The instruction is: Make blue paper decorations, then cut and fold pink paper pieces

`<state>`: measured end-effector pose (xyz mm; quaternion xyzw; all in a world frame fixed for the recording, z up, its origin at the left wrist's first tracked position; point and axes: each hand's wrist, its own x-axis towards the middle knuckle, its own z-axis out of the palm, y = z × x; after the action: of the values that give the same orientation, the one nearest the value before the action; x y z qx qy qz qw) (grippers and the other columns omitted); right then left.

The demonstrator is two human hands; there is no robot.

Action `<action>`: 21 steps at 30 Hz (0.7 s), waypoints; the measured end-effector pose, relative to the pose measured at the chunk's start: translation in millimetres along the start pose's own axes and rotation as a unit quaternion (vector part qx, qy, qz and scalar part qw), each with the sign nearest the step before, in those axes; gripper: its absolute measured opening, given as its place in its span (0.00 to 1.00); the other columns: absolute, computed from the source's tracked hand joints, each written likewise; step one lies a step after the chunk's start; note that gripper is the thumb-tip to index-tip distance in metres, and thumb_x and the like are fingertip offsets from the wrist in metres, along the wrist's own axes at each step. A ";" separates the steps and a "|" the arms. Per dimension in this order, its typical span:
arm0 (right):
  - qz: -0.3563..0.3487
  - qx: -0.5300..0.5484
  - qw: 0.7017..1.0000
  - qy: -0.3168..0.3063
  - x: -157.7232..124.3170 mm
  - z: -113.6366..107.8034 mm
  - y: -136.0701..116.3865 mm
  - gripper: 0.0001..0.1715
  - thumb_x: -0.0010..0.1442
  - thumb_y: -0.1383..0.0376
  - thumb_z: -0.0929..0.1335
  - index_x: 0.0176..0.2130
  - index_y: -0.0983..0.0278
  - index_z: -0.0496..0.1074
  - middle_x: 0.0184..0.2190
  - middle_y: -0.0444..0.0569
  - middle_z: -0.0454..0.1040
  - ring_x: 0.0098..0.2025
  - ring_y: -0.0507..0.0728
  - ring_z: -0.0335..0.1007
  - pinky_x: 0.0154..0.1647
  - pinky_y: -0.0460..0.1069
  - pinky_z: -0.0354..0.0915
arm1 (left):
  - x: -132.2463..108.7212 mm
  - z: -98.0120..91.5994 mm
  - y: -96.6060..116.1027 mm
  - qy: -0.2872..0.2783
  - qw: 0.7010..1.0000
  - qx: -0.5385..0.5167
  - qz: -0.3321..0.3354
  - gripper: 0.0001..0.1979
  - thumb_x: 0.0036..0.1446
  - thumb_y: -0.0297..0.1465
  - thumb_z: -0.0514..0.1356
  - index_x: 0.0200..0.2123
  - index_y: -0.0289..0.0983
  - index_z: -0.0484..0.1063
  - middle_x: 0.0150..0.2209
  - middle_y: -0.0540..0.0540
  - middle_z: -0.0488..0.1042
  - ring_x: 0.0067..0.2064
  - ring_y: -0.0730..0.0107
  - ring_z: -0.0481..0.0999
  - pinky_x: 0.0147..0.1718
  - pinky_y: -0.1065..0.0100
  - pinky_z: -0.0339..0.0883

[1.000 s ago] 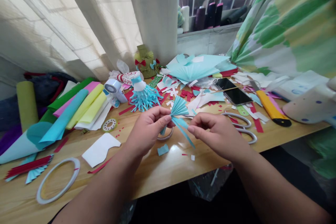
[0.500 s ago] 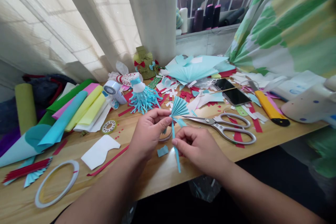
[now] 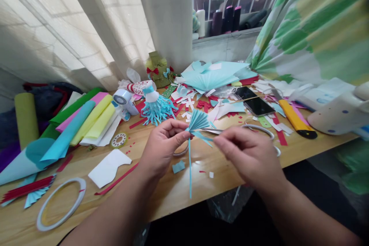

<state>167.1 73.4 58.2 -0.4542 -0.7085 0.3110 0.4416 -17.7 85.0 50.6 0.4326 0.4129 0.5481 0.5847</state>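
My left hand is closed, thumb and fingers pinching the gathered base of a light blue pleated paper fan, which spreads up and to the right. A thin blue paper strip hangs straight down from the pinch. Another blue strip runs rightward from the base to the fingertips of my right hand, closed on its end. Behind that hand lie metal scissors, their handles mostly covered. Under the fan, a ring-shaped object is partly hidden by my left hand.
On the wooden table are a large tape roll, a small tape roll and a white paper cutout. Further back are a blue tassel, paper scraps, a phone and a yellow cutter. Rolled papers lie left.
My right hand has moved right and slightly up, from the hanging strip to the end of the sideways strip. The hanging strip now drops free. My left hand keeps its pinch.
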 end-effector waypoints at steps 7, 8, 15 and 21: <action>0.122 0.163 0.970 -0.132 11.8 9.9 17.5 0.11 0.55 0.59 0.69 0.36 0.63 0.74 0.32 0.46 0.75 0.35 0.54 0.70 0.36 0.48 0.64 | -4.1 -0.5 -2.8 -0.023 0.999 0.032 0.019 0.08 0.44 0.27 0.69 0.31 0.38 0.75 0.24 0.52 0.77 0.26 0.80 0.74 0.26 0.80 0.65; 0.136 0.188 0.964 -0.129 12.2 12.9 19.0 0.10 0.55 0.59 0.70 0.34 0.63 0.74 0.31 0.46 0.75 0.33 0.54 0.70 0.34 0.48 0.64 | -4.4 -0.7 -2.9 -0.025 0.999 0.040 0.022 0.09 0.44 0.27 0.69 0.31 0.38 0.75 0.25 0.52 0.77 0.26 0.80 0.74 0.26 0.80 0.65; -0.024 -0.015 0.999 -0.034 12.5 6.2 13.8 0.07 0.58 0.66 0.67 0.29 0.64 0.72 0.27 0.46 0.73 0.31 0.54 0.67 0.33 0.48 0.61 | -8.7 2.1 -0.3 -0.012 0.991 0.122 0.043 0.12 0.47 0.29 0.67 0.37 0.41 0.77 0.32 0.49 0.80 0.33 0.72 0.78 0.31 0.75 0.70; -0.152 -0.154 0.976 0.031 11.5 5.6 16.8 0.08 0.60 0.67 0.64 0.30 0.64 0.72 0.27 0.49 0.73 0.32 0.56 0.66 0.35 0.51 0.60 | -11.4 1.3 -3.0 0.010 0.981 0.182 0.058 0.11 0.47 0.33 0.67 0.37 0.40 0.78 0.31 0.47 0.80 0.32 0.66 0.79 0.31 0.69 0.71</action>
<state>165.9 90.4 45.6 -0.4128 -0.7947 0.1134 0.4303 -16.3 73.4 48.2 0.5495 0.4860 0.5011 0.4590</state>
